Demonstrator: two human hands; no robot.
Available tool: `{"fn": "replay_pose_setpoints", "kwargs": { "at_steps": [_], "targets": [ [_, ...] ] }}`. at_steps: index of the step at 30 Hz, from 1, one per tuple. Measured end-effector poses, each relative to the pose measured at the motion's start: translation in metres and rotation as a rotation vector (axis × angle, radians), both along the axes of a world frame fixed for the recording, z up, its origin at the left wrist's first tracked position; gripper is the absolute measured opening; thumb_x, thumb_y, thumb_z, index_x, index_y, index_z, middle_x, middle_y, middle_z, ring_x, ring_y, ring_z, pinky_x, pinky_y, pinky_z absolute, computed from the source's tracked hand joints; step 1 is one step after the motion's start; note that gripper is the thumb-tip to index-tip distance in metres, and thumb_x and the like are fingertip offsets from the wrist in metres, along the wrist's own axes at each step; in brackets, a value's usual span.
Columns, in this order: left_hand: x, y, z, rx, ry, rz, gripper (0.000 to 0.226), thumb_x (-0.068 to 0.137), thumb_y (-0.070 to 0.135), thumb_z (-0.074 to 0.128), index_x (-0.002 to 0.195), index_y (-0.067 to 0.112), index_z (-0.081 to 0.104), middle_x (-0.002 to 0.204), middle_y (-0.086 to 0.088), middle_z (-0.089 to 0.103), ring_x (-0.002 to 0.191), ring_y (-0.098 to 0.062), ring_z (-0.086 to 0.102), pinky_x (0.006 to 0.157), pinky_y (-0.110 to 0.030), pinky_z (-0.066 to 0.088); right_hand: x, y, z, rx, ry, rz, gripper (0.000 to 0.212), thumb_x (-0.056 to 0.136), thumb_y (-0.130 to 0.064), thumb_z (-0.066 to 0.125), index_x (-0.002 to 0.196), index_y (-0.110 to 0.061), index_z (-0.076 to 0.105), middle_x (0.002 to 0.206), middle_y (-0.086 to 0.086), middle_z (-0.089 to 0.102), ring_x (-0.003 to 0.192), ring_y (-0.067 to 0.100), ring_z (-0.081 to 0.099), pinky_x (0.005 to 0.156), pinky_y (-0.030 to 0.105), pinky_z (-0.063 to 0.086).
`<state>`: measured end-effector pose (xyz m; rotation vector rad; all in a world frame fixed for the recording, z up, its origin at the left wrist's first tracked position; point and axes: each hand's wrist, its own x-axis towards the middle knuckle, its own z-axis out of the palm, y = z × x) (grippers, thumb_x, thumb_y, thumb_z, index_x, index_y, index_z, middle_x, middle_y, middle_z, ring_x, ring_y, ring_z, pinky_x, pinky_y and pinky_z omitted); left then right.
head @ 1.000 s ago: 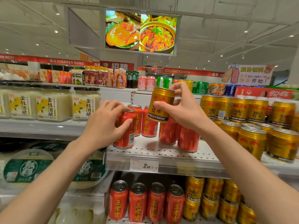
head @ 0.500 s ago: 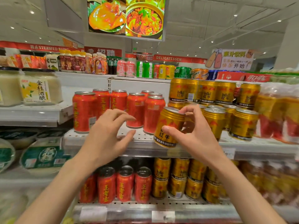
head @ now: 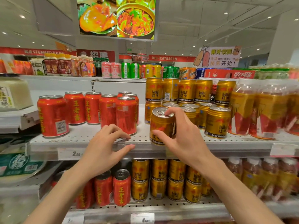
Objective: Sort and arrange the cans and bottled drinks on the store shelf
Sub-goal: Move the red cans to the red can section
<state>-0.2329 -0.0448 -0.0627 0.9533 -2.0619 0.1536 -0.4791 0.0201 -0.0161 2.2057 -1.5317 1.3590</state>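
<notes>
Gold can (head: pixel 161 126): gripped in my right hand (head: pixel 186 139), thumb low on its side, a fingertip on the lid, at the front edge of the white shelf (head: pixel 90 136). Just right of it: stacked gold cans (head: pixel 186 92). To its left: red cans (head: pixel 90 109). My left hand (head: pixel 105 147): loose, holding nothing, before the shelf edge.

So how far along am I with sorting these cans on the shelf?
Mostly sorted on this shelf: the red cans stand grouped on the left, the gold cans stacked on the right. In hand: your right hand holds one gold can, tilted, at the shelf's front edge beside the gold stack. Your left hand hovers empty. Left: stand that can upright in the gold group.
</notes>
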Motion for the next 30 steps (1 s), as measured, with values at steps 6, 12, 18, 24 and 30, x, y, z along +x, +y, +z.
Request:
{"fn": "replay_pose_setpoints", "kwargs": {
  "at_steps": [6,12,18,24,30],
  "targets": [
    [-0.001,0.003,0.002,0.0,0.0,0.015,0.042,0.083,0.068,0.055,0.102,0.035,0.071,0.099,0.019,0.055,0.097,-0.006,0.054,0.081,-0.03,0.049,0.012,-0.018,0.001,-0.106,0.205,-0.203,0.064,0.086,-0.051,0.071,0.134,-0.016,0.049,0.139,0.002,0.049,0.112,0.023,0.064,0.085,0.037,0.06],
    [0.0,0.002,0.004,0.01,-0.006,0.014,0.037,0.084,0.064,0.064,0.101,0.033,0.072,0.098,0.018,0.055,0.096,-0.008,0.052,0.078,-0.03,0.049,0.013,-0.028,0.003,-0.272,0.481,-0.398,0.067,0.085,-0.053,0.07,0.133,-0.008,0.059,0.128,0.009,0.066,0.123,0.03,0.057,0.093,0.044,0.052],
    [-0.001,0.003,0.003,0.009,-0.012,0.036,0.033,0.083,0.06,0.067,0.102,0.032,0.072,0.098,0.017,0.054,0.096,-0.008,0.051,0.077,-0.027,0.046,0.012,-0.034,0.003,-0.187,0.643,-0.409,0.073,0.093,-0.065,0.046,0.15,-0.019,0.038,0.133,0.009,0.056,0.127,0.029,0.05,0.113,0.051,0.031],
    [-0.001,-0.001,0.001,0.004,-0.005,0.033,0.043,0.082,0.07,0.056,0.099,0.034,0.07,0.096,0.019,0.053,0.094,-0.007,0.051,0.075,-0.028,0.045,0.003,-0.041,0.007,-0.146,0.687,-0.419,0.077,0.09,-0.069,0.046,0.146,-0.018,0.041,0.129,0.008,0.058,0.124,0.029,0.052,0.116,0.051,0.029],
    [-0.001,-0.002,0.0,0.002,-0.009,0.04,0.045,0.081,0.072,0.051,0.099,0.035,0.07,0.096,0.019,0.052,0.094,-0.007,0.051,0.075,-0.029,0.046,0.002,-0.04,0.008,-0.147,0.705,-0.426,0.076,0.091,-0.069,0.044,0.146,-0.018,0.041,0.132,0.01,0.057,0.129,0.031,0.049,0.117,0.053,0.028]
  ]
}}
